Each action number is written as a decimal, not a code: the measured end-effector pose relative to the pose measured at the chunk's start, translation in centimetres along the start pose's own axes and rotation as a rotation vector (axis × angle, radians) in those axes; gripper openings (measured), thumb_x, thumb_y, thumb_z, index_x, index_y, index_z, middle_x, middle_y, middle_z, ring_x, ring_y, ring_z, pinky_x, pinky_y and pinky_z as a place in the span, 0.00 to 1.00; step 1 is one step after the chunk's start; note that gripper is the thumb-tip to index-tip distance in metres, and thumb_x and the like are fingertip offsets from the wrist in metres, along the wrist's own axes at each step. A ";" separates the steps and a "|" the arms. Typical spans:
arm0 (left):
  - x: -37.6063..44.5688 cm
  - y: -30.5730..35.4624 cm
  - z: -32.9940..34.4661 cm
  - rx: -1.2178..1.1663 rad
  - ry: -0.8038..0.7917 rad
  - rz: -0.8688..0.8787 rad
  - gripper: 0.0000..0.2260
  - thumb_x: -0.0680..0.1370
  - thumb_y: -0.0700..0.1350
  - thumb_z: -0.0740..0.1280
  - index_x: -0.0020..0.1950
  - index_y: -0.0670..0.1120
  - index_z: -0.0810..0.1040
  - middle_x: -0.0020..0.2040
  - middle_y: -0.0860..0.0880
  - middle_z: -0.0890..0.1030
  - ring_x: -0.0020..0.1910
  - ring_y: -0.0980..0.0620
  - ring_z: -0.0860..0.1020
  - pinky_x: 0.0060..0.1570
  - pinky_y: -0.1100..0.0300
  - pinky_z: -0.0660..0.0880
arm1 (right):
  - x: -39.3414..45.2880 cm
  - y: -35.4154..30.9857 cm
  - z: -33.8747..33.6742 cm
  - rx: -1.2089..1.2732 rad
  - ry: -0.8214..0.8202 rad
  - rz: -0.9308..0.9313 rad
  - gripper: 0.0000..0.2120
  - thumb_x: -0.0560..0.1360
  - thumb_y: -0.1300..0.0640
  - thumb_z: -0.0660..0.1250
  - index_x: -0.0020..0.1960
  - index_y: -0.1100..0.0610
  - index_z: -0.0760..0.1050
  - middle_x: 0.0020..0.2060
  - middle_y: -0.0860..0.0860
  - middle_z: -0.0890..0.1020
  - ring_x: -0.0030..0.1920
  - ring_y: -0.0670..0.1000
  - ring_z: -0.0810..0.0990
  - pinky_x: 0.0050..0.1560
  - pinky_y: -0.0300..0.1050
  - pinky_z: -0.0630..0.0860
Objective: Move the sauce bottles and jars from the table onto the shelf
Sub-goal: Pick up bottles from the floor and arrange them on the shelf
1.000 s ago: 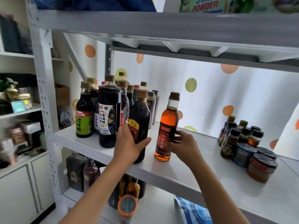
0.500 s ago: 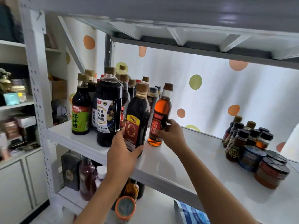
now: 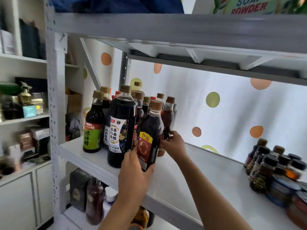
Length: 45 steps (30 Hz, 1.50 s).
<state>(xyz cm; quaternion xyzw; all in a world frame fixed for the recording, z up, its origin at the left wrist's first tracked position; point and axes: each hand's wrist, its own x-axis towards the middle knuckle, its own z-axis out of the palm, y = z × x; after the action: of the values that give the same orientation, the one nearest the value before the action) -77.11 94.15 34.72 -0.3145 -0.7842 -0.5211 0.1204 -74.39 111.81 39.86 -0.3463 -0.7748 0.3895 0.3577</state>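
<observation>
On the white shelf (image 3: 191, 176) my left hand (image 3: 134, 171) grips the lower part of a dark sauce bottle with a red and yellow label (image 3: 150, 135). It stands near the shelf's front edge. Just behind it my right hand (image 3: 174, 145) holds the base of an amber bottle with a brown cap (image 3: 168, 117), pressed in among a cluster of tall dark bottles (image 3: 122, 127). A green-labelled bottle (image 3: 93, 128) stands at the cluster's left. Small bottles and jars (image 3: 272, 170) are grouped at the shelf's right.
A white upright post (image 3: 55, 100) stands left of the shelf, with a cupboard unit (image 3: 18, 193) beyond it. The upper shelf beam (image 3: 182, 29) hangs low overhead, carrying a soap powder box (image 3: 249, 5). More bottles (image 3: 94, 200) stand on the shelf below.
My right hand has pushed the amber bottle left and back into the cluster. My left hand has stayed on the dark bottle with the red label, which now stands closer to the others.
</observation>
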 end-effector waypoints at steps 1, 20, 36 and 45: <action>0.1 0.0 0.0 0.005 -0.004 -0.011 0.34 0.71 0.58 0.73 0.72 0.47 0.65 0.62 0.52 0.70 0.61 0.52 0.72 0.58 0.56 0.75 | 0.1 0.0 0.2 -0.005 0.004 -0.010 0.17 0.69 0.58 0.74 0.56 0.56 0.74 0.44 0.51 0.83 0.44 0.52 0.83 0.44 0.46 0.80; 1.0 0.1 1.6 0.394 0.015 0.000 0.34 0.69 0.62 0.72 0.64 0.39 0.75 0.50 0.45 0.78 0.48 0.47 0.80 0.34 0.56 0.78 | 1.0 2.8 3.3 0.265 -0.022 0.188 0.14 0.63 0.51 0.77 0.39 0.61 0.78 0.33 0.56 0.84 0.35 0.53 0.84 0.39 0.49 0.83; 5.6 3.0 5.2 0.408 -0.080 -0.085 0.28 0.74 0.61 0.68 0.62 0.40 0.69 0.56 0.43 0.78 0.53 0.43 0.80 0.47 0.54 0.77 | 2.7 4.9 1.8 0.343 0.050 0.289 0.08 0.71 0.67 0.60 0.39 0.62 0.77 0.30 0.58 0.79 0.27 0.55 0.80 0.37 0.47 0.80; 6.2 2.5 6.9 0.323 -0.061 -0.105 0.28 0.75 0.58 0.69 0.62 0.39 0.66 0.60 0.41 0.73 0.52 0.40 0.80 0.44 0.52 0.77 | 3.1 5.5 2.5 0.267 0.062 0.247 0.09 0.70 0.67 0.60 0.38 0.60 0.78 0.29 0.55 0.80 0.28 0.54 0.81 0.42 0.51 0.81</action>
<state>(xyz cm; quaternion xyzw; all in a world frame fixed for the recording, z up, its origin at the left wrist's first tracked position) -79.43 103.22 36.85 -0.2651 -0.8765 -0.3840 0.1182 -76.56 115.96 34.98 -0.4001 -0.6564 0.5190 0.3737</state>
